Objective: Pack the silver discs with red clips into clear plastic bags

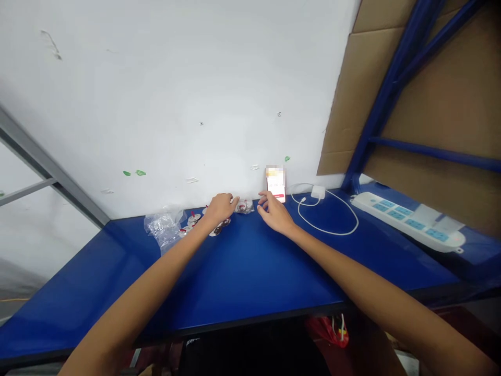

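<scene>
My left hand is palm down near the back of the blue table, above several round white discs with red ties. Its thumb side points right, toward a small clear bag with dark and red contents; most of its fingers are tucked from sight, and nothing shows in its grip. My right hand hovers on the other side of that bag, fingers loosely bent and apart, holding nothing. Just behind it a phone with a lit screen leans on the wall.
Crumpled clear plastic lies left of the discs. To the right are a white charger with a looped cable and a white power strip. A blue metal frame with cardboard stands at right. The table's front edge runs below my forearms.
</scene>
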Demonstrator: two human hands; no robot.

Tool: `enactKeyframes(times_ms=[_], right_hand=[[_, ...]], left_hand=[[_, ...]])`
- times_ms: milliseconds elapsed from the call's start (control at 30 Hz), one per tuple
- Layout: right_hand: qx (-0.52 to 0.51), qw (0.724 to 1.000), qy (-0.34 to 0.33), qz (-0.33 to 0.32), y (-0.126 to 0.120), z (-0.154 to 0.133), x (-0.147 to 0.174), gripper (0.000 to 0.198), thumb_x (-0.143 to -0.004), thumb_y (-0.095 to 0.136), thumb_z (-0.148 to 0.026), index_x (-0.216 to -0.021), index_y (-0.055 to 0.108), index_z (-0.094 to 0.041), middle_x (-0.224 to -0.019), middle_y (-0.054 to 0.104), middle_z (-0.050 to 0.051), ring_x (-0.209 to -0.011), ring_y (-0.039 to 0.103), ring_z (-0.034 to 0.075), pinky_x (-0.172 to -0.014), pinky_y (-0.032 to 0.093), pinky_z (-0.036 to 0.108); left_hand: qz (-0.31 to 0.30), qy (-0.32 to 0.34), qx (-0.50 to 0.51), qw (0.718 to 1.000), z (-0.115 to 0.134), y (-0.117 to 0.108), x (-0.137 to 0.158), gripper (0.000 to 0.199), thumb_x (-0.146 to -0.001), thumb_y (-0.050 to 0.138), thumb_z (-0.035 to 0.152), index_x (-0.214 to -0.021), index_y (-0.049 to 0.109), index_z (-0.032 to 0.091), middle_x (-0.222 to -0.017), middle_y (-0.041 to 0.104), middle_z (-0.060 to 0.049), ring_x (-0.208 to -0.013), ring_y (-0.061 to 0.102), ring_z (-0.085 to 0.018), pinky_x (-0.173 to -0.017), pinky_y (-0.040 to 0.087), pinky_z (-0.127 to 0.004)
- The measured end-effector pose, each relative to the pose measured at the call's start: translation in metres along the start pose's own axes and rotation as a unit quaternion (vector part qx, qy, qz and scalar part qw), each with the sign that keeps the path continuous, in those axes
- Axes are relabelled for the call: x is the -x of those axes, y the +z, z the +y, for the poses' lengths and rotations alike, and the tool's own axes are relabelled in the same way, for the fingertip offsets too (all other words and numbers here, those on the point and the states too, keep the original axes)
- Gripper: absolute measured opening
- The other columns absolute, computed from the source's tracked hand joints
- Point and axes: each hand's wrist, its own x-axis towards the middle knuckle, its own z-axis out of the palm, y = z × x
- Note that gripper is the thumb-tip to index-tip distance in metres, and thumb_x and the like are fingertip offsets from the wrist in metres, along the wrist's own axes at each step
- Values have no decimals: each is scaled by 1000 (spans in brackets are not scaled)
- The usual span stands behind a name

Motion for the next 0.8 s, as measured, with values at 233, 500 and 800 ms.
enactKeyframes(times_ms=[233,500,800], right_hand=[[26,998,-43,-46,3,-2,5,30,-100,59,-15,-128,66,-24,-109,76,5,-88,73,21,-85,58,38],[80,962,-211,-153,14,-4,7,32,-104,62,-19,-132,76,-27,-153,68,10,-144,63,32,-123,50,60],[58,977,-171,-117,17,-7,15,59,-106,61,-23,-164,53,-29,-162,63,11,-149,61,32,-126,49,60]], left_hand=[[6,82,-221,972,-13,-55,58,38,-106,52,47,-94,81,26,-77,78,-6,-71,69,-27,-65,38,-34],[33,75,-118,990,-62,-73,74,37,-103,55,44,-83,78,23,-73,76,-1,-64,61,-19,-66,37,-31],[-74,142,-136,978,-64,-70,76,29,-100,58,35,-84,79,23,-80,78,-2,-73,69,-22,-71,47,-31]])
